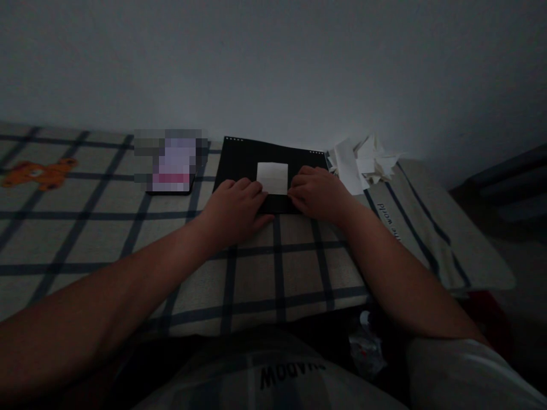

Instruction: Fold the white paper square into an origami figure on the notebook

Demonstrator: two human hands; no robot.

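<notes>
A small white piece of paper (272, 177) lies on a black sheet (252, 151) with small holes along its far edge. My left hand (237, 208) rests at the paper's lower left corner, fingers lying forward and thumb apart. On the other side, my right hand (316, 192) lies on the black sheet with bent fingers, their tips at the paper's right edge. Neither hand visibly lifts anything. Part of the black sheet is hidden under both hands.
To the right is a loose pile of white paper pieces (374, 162). A phone (173, 165) with a lit, blurred screen is on the left, and an orange figure-shaped item (40, 172) further left. The checked cloth (252, 267) covers the table, which meets a wall (273, 74).
</notes>
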